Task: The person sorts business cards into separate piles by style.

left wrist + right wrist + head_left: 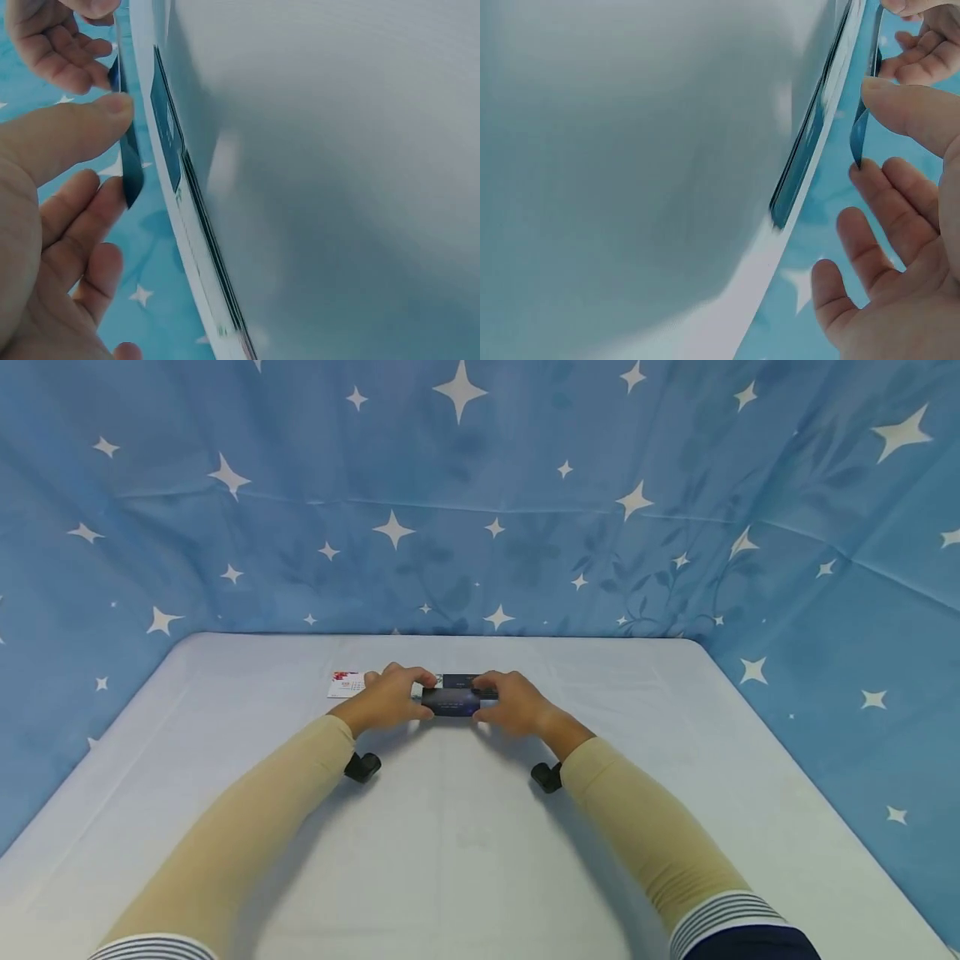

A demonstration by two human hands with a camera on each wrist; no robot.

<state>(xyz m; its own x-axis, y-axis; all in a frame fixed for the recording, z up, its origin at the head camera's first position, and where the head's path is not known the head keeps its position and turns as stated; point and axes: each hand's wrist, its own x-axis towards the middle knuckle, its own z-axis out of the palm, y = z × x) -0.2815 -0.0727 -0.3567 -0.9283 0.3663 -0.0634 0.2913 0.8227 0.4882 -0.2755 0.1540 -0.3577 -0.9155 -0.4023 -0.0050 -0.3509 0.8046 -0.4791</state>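
Note:
Between both hands a thin dark blue printed card [450, 702] is held above the far part of the table. My left hand [390, 697] pinches its left end between thumb and fingers. At the other end, my right hand [517, 703] pinches it the same way. The wrist views show the card [131, 161] nearly edge-on, its end slightly bent. Just behind it on the table lies a dark card [459, 680], partly hidden. A white card with a red print [347, 684] lies to the left, partly covered by the left hand.
A white cloth covers the table [450, 827]. A blue curtain with white stars [450, 568] hangs behind the far table edge and along the sides. Black wrist devices show under the left sleeve [270, 810] and right sleeve [652, 818].

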